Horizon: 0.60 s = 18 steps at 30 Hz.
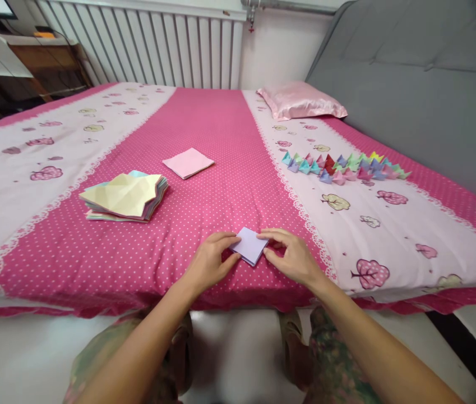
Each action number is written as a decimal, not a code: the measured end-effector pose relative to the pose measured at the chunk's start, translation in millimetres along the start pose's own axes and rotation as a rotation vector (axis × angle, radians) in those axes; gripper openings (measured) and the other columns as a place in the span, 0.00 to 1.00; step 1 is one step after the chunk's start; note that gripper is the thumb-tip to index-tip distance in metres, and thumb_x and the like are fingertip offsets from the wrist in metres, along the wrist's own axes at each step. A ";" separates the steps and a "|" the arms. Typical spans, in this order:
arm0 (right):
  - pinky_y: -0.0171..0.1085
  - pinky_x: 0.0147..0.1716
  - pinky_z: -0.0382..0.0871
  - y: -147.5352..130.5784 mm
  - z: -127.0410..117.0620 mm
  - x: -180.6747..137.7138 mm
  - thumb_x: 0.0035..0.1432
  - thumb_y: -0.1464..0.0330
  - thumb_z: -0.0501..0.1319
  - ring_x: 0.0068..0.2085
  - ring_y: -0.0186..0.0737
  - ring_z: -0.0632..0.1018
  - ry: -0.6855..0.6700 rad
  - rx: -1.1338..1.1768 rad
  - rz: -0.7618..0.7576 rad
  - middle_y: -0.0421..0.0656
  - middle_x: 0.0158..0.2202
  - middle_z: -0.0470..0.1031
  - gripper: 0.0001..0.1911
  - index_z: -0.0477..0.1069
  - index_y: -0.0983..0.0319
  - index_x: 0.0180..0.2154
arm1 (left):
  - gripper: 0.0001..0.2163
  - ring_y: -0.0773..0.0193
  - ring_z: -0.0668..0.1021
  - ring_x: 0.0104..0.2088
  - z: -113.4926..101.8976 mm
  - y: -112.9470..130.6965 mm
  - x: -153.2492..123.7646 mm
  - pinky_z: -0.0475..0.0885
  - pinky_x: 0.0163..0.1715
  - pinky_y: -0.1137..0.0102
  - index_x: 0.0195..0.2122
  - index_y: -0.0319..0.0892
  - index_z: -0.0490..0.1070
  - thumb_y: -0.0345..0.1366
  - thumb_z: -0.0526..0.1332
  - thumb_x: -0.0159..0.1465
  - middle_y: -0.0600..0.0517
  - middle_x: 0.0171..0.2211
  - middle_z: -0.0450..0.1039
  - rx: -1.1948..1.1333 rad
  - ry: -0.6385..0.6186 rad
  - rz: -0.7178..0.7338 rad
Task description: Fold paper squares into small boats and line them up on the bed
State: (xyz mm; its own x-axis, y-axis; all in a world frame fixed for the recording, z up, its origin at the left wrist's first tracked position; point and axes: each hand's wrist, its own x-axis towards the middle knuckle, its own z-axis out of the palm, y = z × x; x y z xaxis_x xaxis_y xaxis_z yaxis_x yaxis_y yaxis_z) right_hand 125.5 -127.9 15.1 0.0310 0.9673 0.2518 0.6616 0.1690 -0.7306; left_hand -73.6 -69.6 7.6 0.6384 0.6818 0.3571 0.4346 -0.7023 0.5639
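Note:
A small folded square of lilac paper (250, 246) lies near the front edge of the bed, turned so that a corner points toward me. My left hand (215, 258) pinches its left corner between thumb and fingers. On the opposite corner, my right hand (290, 255) grips the paper the same way, with the fingers curled on top and the thumb nearer me. The layers at the near edges of the square show slightly apart. To the left sits a stack of creased coloured paper (122, 194), pale yellow on top. Beyond it rests a flat pink paper square (188, 163).
Several small folded paper pieces (342, 167) in many colours stand in rows on the right of the bedspread (212, 123). A pink pillow (303, 101) lies behind them, beside a grey headboard (423, 84). A white radiator (153, 45) lines the far wall.

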 end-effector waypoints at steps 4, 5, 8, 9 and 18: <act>0.41 0.45 0.68 -0.4 0.2 0.0 0.48 0.73 0.58 0.45 0.41 0.74 0.019 0.015 0.001 0.47 0.43 0.74 0.15 0.74 0.62 0.40 | 0.13 0.59 0.74 0.45 -0.1 -0.2 -0.2 0.68 0.46 0.60 0.45 0.40 0.70 0.35 0.57 0.59 0.44 0.45 0.72 -0.007 -0.001 0.000; 0.41 0.46 0.68 -0.3 0.2 0.0 0.49 0.73 0.58 0.45 0.41 0.73 0.021 0.020 -0.001 0.47 0.43 0.73 0.15 0.74 0.61 0.40 | 0.13 0.59 0.74 0.45 -0.2 -0.3 -0.2 0.68 0.46 0.60 0.45 0.40 0.69 0.35 0.57 0.59 0.44 0.45 0.72 -0.009 -0.003 -0.001; 0.42 0.47 0.66 0.2 0.3 -0.1 0.49 0.72 0.59 0.45 0.42 0.73 0.019 0.028 -0.009 0.46 0.43 0.73 0.13 0.75 0.59 0.39 | 0.13 0.59 0.74 0.45 -0.3 -0.7 -0.3 0.68 0.47 0.60 0.45 0.40 0.70 0.35 0.57 0.58 0.44 0.45 0.72 -0.013 -0.008 0.003; 0.43 0.47 0.66 0.5 0.5 0.0 0.49 0.71 0.59 0.45 0.42 0.73 0.017 0.029 -0.009 0.46 0.43 0.73 0.13 0.75 0.59 0.39 | 0.13 0.59 0.74 0.45 -0.3 -0.8 -0.2 0.68 0.47 0.60 0.45 0.40 0.70 0.35 0.57 0.58 0.44 0.45 0.72 -0.014 -0.008 0.004; 0.42 0.47 0.66 1.4 0.7 -0.2 0.50 0.70 0.59 0.45 0.42 0.73 0.000 0.015 0.016 0.47 0.44 0.73 0.13 0.75 0.61 0.39 | 0.15 0.59 0.73 0.46 -3.3 1.9 0.6 0.68 0.47 0.61 0.45 0.40 0.69 0.36 0.60 0.56 0.44 0.45 0.72 -0.047 -0.006 -0.006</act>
State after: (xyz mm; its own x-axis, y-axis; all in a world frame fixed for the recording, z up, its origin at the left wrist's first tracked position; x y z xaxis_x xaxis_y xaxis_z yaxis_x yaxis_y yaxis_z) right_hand 125.9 -127.7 13.6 0.0414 0.9699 0.2400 0.6495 0.1564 -0.7441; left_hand -74.5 -69.8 11.4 0.6400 0.6846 0.3489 0.4086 -0.6877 0.6001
